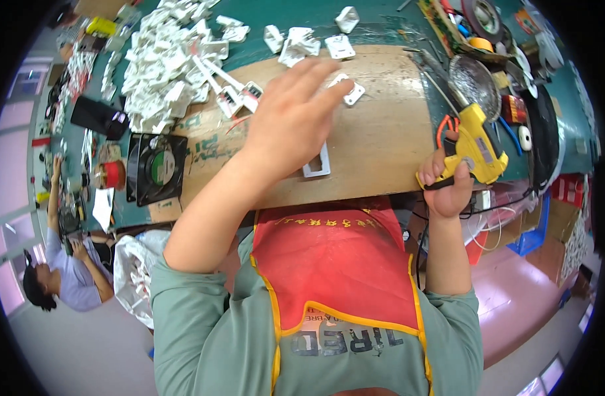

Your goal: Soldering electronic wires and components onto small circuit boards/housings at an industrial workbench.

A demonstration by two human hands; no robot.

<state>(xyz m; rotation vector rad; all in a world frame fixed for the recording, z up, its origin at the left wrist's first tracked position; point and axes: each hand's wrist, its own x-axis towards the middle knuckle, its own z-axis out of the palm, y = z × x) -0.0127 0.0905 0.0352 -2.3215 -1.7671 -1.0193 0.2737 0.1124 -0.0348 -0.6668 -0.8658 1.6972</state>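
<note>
My right hand (449,188) is wrapped round the handle of a yellow hot glue gun (475,145), held at the right end of a wooden board (382,132). My left hand (292,119) reaches over the middle of the board, fingers stretched and apart. Close by its thumb lies a small white plastic plate (354,92); I cannot tell if they touch. Beneath the left wrist, partly hidden, is a white rectangular frame (319,164). Two white parts with long strips (230,100) lie left of the hand. Beyond the fingertips are several white plastic housings (299,45).
A large heap of white plastic parts (160,72) covers the far left. A black fan (157,169) stands at the board's left edge. At right are a round metal dish (475,84), orange-handled pliers (442,127) and a box of tape rolls (477,26). A co-worker (78,274) sits at left.
</note>
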